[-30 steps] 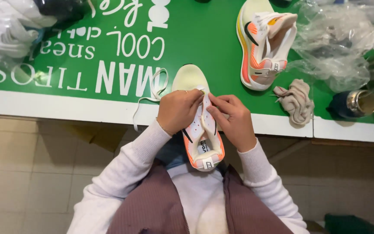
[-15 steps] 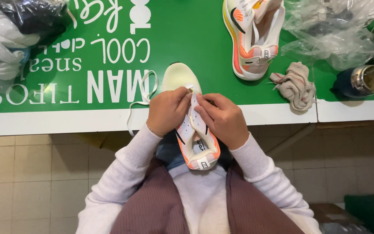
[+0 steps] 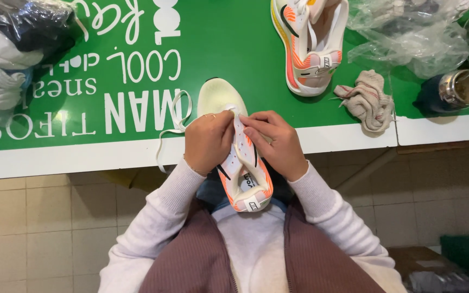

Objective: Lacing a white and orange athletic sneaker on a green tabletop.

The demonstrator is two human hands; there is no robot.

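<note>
A pale yellow and orange sneaker (image 3: 240, 163) lies with its toe on the green table (image 3: 234, 59) and its heel against my chest. My left hand (image 3: 208, 142) grips the sneaker's left side near the eyelets. My right hand (image 3: 275, 142) grips the right side, its fingers pinching at the lacing area by the tongue. A white lace (image 3: 172, 125) trails from the shoe to the left, looping over the table edge. A second matching sneaker (image 3: 310, 43) lies on its side at the table's far right.
A crumpled beige rag (image 3: 367, 100) lies right of my hands near the table edge. A dark cup with a metal rim (image 3: 457, 89) stands at the far right. Clear plastic bags (image 3: 408, 32) sit behind it. Bagged white items (image 3: 1, 65) fill the left corner. Tiled floor below.
The hands stay on the same sneaker, working at the lacing area. The view has shifted slightly; the shoe stays in place.
</note>
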